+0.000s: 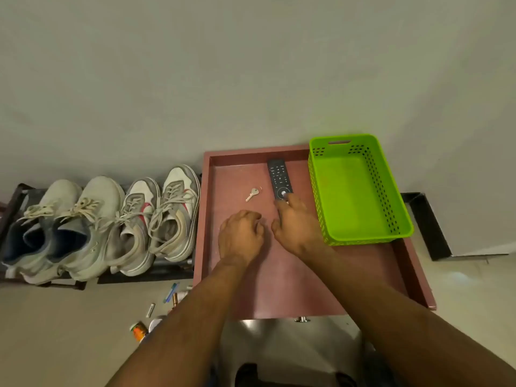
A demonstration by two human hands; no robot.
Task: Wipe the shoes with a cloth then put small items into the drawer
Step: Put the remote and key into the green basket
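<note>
Black remote [280, 178] lies lengthwise front-to-back in drawer [282, 291], right hand [297, 229] fingertips on its near end; left hand [241, 237] curled, contents unclear. One key [252, 194], one basket [360, 233], four shoes [111, 224].

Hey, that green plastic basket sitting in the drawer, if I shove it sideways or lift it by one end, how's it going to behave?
The green basket looks empty and thin-walled with perforated sides, so it is probably light and may slide easily on the drawer floor. Its wide, low shape suggests it is unlikely to tip. Lifted by one handle slot, the walls might flex a little.
</note>
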